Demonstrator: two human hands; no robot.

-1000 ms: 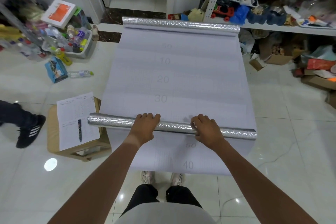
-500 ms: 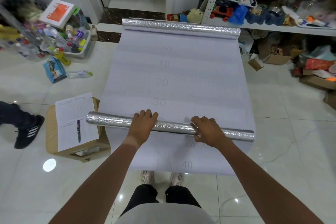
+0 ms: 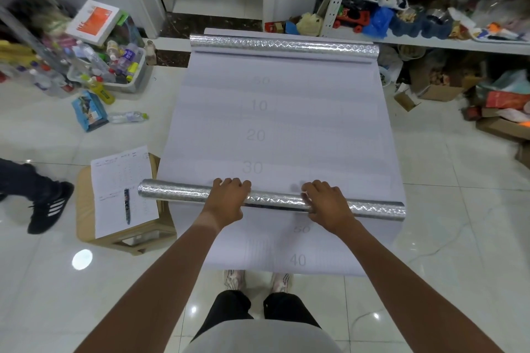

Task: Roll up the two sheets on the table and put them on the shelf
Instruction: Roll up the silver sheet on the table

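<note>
I have both hands on the near silver roll (image 3: pixel 177 191), which lies across the pale sheet (image 3: pixel 286 129) close to the surface's near edge. My left hand (image 3: pixel 226 200) and right hand (image 3: pixel 327 205) each curl a grip over it. A second roll (image 3: pixel 284 45) lies at the far edge, below the shelf (image 3: pixel 430 42).

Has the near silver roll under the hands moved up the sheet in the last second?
Yes, slightly. The near roll has crept away from the person toward the printed 30; the gap between them has narrowed.
</note>
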